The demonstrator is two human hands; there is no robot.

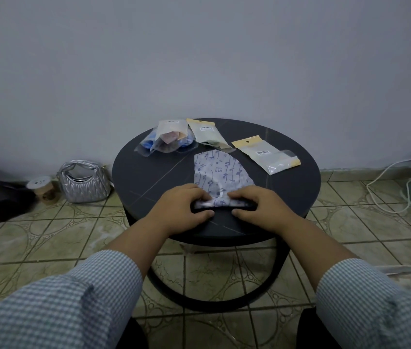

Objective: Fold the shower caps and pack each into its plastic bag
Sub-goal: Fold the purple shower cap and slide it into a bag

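Note:
A white shower cap (221,171) printed with blue music notes lies flat in a fan shape on the round dark table (149,172). Its near edge with the dark band is rolled up. My left hand (183,210) grips the left end of that rolled edge, and my right hand (258,206) grips the right end, fingers curled over it and thumbs below. An empty plastic bag (267,153) with a yellowish header lies to the cap's right. Two packed bags (166,141) lie overlapped at the back left, and another bag (208,134) rests behind the cap.
The table stands against a pale wall on a tiled floor. A silver quilted handbag (83,182) and a paper cup (43,188) sit on the floor at the left. A white cable (386,187) runs along the floor at the right.

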